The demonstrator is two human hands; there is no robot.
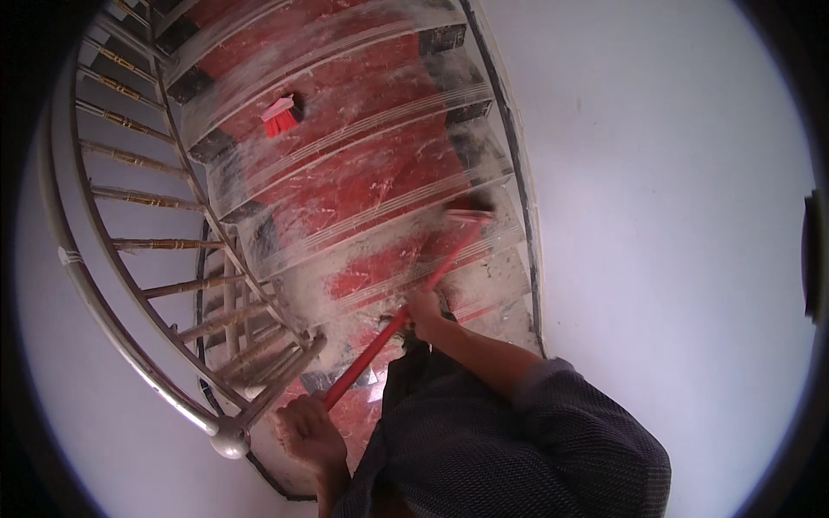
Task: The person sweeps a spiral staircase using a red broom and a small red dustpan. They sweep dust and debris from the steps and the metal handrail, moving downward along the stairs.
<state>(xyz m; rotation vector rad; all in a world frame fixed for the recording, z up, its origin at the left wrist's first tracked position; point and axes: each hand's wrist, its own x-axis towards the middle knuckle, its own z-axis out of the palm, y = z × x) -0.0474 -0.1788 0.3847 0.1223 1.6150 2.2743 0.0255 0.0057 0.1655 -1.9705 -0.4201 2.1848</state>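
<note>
A long-handled broom with a red handle (366, 364) runs slantwise over the steps. My left hand (312, 430) is closed around its upper end, and my right hand (424, 315) grips it farther down. Its blurred head (469, 213) rests at or just above a dusty stair tread near the wall. The red stair treads (363, 155) are streaked with pale dust, thickest around the steps nearest me. A separate red brush head (281, 117) with pink top lies on a step farther along.
A metal stair railing (107, 311) with balusters curves along the left, ending in a round knob (230, 438). A white wall (647, 194) with a dark skirting edge borders the right. A dark object (812, 256) shows at the far right rim.
</note>
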